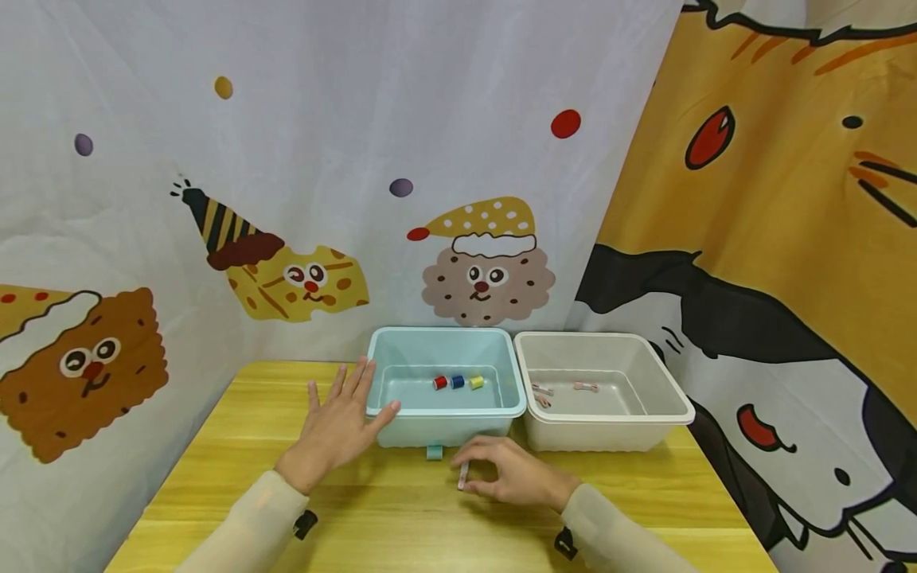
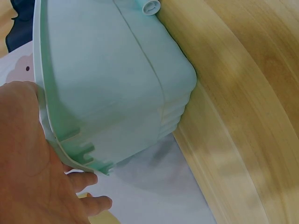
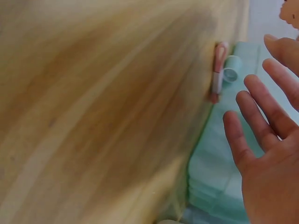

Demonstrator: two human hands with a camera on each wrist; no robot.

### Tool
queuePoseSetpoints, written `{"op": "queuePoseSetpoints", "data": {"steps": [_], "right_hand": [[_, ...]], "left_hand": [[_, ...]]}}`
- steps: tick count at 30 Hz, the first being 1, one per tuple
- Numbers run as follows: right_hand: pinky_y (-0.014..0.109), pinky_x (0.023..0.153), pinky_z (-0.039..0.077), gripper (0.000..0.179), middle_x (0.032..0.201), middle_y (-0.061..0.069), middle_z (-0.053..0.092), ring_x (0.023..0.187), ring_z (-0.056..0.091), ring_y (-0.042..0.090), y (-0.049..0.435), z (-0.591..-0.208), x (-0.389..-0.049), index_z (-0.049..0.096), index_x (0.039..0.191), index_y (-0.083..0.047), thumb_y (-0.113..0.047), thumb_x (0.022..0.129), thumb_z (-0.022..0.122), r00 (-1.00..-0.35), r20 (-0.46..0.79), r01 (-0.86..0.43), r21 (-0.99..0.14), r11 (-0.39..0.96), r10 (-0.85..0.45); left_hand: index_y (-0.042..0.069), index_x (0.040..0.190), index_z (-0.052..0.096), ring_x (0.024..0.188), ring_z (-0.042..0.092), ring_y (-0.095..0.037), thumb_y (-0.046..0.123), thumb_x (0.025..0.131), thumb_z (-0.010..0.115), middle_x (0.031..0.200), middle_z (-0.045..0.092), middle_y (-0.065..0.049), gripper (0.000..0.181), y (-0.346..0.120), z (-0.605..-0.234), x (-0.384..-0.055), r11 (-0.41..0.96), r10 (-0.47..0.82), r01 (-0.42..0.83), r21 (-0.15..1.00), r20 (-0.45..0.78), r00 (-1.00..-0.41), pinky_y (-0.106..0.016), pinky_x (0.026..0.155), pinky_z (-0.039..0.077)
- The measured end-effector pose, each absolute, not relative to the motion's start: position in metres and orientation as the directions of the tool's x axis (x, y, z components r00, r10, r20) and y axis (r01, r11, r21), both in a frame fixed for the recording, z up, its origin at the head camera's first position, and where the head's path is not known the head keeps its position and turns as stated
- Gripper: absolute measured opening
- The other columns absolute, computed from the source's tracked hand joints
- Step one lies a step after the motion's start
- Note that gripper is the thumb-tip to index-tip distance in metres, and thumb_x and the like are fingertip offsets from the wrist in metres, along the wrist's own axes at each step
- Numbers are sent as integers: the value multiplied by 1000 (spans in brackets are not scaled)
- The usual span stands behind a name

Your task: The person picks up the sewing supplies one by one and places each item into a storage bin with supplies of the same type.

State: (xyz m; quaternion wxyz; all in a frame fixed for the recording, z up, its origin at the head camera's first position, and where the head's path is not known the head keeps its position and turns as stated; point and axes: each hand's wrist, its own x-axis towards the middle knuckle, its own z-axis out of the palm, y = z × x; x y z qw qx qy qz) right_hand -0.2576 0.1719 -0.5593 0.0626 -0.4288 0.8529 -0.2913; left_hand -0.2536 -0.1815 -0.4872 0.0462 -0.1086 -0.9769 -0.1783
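Observation:
My left hand [image 1: 335, 426] lies against the near left corner of the light blue bin [image 1: 447, 430], fingers spread and straight along its side. In the left wrist view that hand overlaps the bin's rim [image 2: 42, 112]. In front of the bin, my right hand [image 1: 505, 469] hovers around a small pink bundle with a white band [image 1: 464, 475]. The right wrist view shows its fingers [image 3: 252, 109] loosely extended, apart from the pink bundle [image 3: 218, 72]. A pale teal spool [image 1: 434, 453] lies beside the bundle, against the bin's front.
Inside the blue bin lie a red spool [image 1: 440, 383], a blue spool [image 1: 458, 382] and a yellow spool [image 1: 476, 383]. A beige bin [image 1: 605, 434] to its right contains several pink bundles [image 1: 586, 387]. Behind the wooden table [image 1: 401, 525] hangs a printed curtain [image 1: 322, 159].

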Motion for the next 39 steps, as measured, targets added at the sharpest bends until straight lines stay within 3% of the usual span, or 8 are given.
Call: {"op": "queuePoseSetpoints", "data": {"steps": [13,18,24,29,39], "right_hand": [[40,128,58,43,154,-6,76,145,71,15,174,-574,-262,79,149,-24,-22,108,87,-620,47,-708,-464,532,-783],[30,113,63,35,139,-10,78,127,71,4,175,-575,-260,83,142,-27,-21,107,88,-624,60,-720,-431,544,-779],[17,89,59,25,121,-12,78,100,65,-2,175,-574,-259,88,132,-25,-22,108,87,-644,70,-699,-459,548,-762],[15,87,60,17,118,-10,79,98,64,-7,175,-575,-258,89,126,-21,-20,110,84,-645,64,-692,-472,547,-761],[14,87,61,17,118,-9,77,98,64,-9,174,-574,-255,88,127,-19,-17,110,83,-659,34,-659,-507,555,-751]], "left_hand": [[11,188,18,181,18,-53,83,115,41,197,16,-12,105,-181,-488,-254,919,194,228,321,133,-972,-96,133,2],[11,188,19,181,18,-54,82,115,42,197,16,-12,105,-181,-487,-254,918,193,226,327,129,-973,-96,133,1],[11,188,18,182,16,-53,82,115,42,197,15,-12,105,-181,-488,-254,917,190,221,333,124,-974,-96,133,0],[11,188,18,182,15,-53,83,115,41,198,15,-11,105,-180,-488,-255,917,187,217,335,118,-975,-95,133,-1],[10,188,21,181,18,-54,81,115,44,197,18,-13,104,-181,-488,-254,918,187,222,329,134,-973,-97,133,2]]}}
